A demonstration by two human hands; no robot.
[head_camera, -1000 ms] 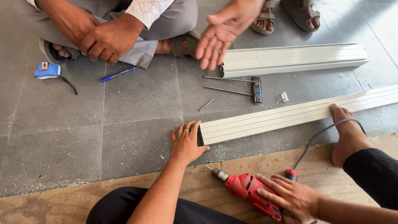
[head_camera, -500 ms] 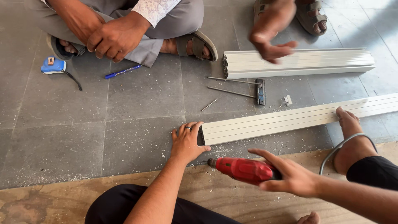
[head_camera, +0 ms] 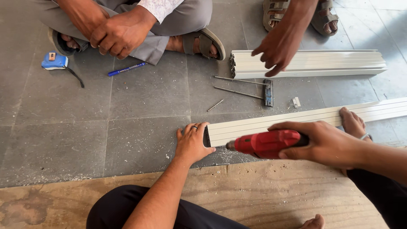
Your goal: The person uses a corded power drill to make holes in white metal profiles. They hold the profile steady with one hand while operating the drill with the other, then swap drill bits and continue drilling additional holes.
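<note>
Left hand (head_camera: 191,143) lying flat, fingers spread, pinning the white aluminium profile (head_camera: 296,121) end on the floor | right hand (head_camera: 326,142) wrapping its grip around the red drill (head_camera: 265,143), bit pointing toward nine o'clock at the profile end | advice: bracing firmly and keeping the bit square seems wise.

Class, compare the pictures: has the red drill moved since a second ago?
Yes. The right hand has lifted the red drill off the wooden board and swung it up, its tip now near the end of the near white aluminium profile.

Left hand (head_camera: 191,143) flat against white profile (head_camera: 296,121) end; right hand (head_camera: 324,143) grips red drill (head_camera: 265,143) over it
</note>
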